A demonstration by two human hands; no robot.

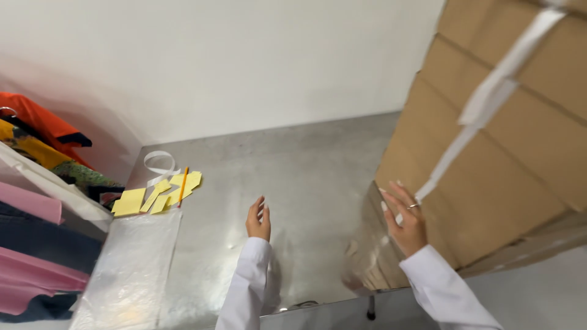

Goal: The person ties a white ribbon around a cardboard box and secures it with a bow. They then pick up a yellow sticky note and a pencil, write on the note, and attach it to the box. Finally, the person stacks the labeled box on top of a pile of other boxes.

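At the right edge of the steel worktop [306, 165], the tall cardboard box [489, 159] leans, long axis tilted upward. The right hand [405, 220], fingers spread, rests flat against its near face; the left hand [258, 220], open and empty, hovers well left.

You wear long white sleeves on both arms, cuffs ending at your wrists. Your right hand [406, 221] has a thin ring and long pale nails.
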